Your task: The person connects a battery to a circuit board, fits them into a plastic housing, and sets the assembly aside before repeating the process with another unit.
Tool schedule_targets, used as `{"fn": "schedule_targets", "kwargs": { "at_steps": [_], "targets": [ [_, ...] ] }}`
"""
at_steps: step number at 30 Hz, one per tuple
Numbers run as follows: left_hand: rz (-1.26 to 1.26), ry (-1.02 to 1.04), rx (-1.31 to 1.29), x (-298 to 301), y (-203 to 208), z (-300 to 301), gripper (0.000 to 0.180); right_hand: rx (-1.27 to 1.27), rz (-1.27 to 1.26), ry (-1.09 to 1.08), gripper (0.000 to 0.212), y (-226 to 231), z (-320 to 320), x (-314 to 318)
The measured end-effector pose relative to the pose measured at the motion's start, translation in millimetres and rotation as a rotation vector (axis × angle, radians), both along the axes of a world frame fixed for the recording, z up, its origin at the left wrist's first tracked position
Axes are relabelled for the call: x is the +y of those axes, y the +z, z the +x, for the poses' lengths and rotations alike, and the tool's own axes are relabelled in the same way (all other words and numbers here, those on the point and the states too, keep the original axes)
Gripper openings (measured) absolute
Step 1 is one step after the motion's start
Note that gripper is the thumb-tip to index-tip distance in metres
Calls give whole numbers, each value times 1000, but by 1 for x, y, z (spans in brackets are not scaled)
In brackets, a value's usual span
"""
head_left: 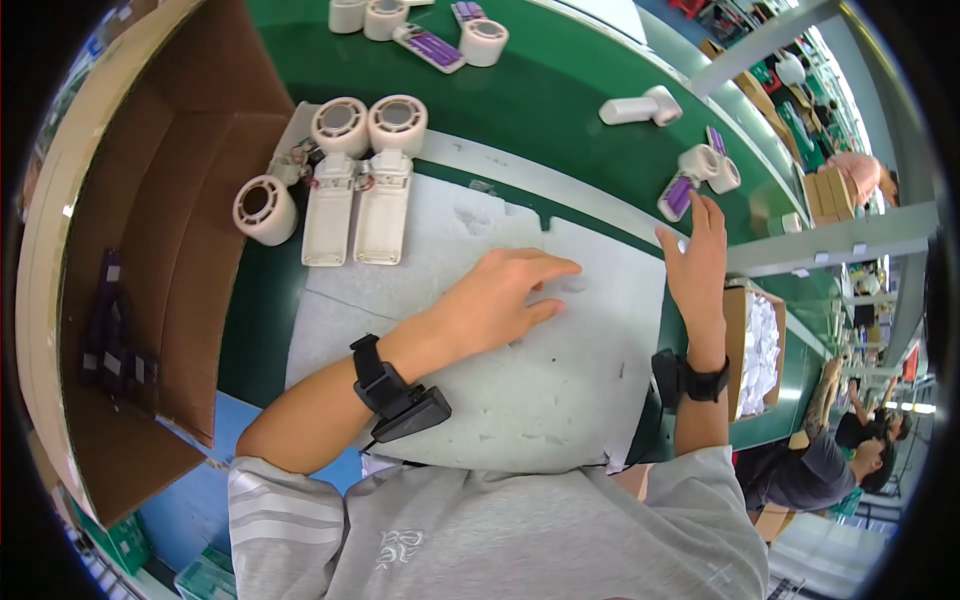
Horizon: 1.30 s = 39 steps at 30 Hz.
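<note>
Over the pale grey work mat my left hand is held with thumb and forefinger apart and nothing between them. Stretched toward the far right, my right hand has its fingers spread. Its fingertips reach the purple-faced handle of a white round-headed part that looks like a handheld fan; whether they touch it I cannot tell. Side by side at the mat's far left lie two white fan bodies, one next to the other, their handles opened out. Beside them rests a loose round fan head with wires near it.
A deep cardboard box with dark purple pieces in it stands at the left. More fan parts lie on the green bench at the back, and a white one farther right. A carton of white packets sits right. Other people work beyond.
</note>
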<state>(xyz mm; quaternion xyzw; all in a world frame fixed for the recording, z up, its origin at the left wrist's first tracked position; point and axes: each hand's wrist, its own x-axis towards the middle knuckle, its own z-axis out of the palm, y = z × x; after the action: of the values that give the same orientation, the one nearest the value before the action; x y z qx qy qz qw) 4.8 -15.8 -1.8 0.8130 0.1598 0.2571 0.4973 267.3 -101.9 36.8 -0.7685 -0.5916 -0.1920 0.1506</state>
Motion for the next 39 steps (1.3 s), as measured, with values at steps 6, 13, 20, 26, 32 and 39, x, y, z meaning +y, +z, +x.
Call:
{"fn": "schedule_targets", "kwargs": {
  "at_steps": [6, 13, 20, 26, 32, 39],
  "targets": [
    [66, 30, -104, 4, -8, 0, 15, 548, -317, 181, 40, 23, -50, 24],
    [112, 142, 92, 6, 9, -8, 41, 648, -473, 445, 29, 11, -84, 73],
    [70, 346, -18, 13, 5, -6, 16, 656, -206, 543, 19, -35, -98, 82],
    [74, 436, -194, 32, 9, -9, 21, 741, -166, 550, 17, -42, -96, 85],
    [526, 687, 98, 57, 39, -29, 35, 490, -23, 664, 10, -47, -95, 83],
    [790, 848, 595, 108, 18, -42, 45, 508, 44, 710, 10, -47, -97, 80]
  ]
}}
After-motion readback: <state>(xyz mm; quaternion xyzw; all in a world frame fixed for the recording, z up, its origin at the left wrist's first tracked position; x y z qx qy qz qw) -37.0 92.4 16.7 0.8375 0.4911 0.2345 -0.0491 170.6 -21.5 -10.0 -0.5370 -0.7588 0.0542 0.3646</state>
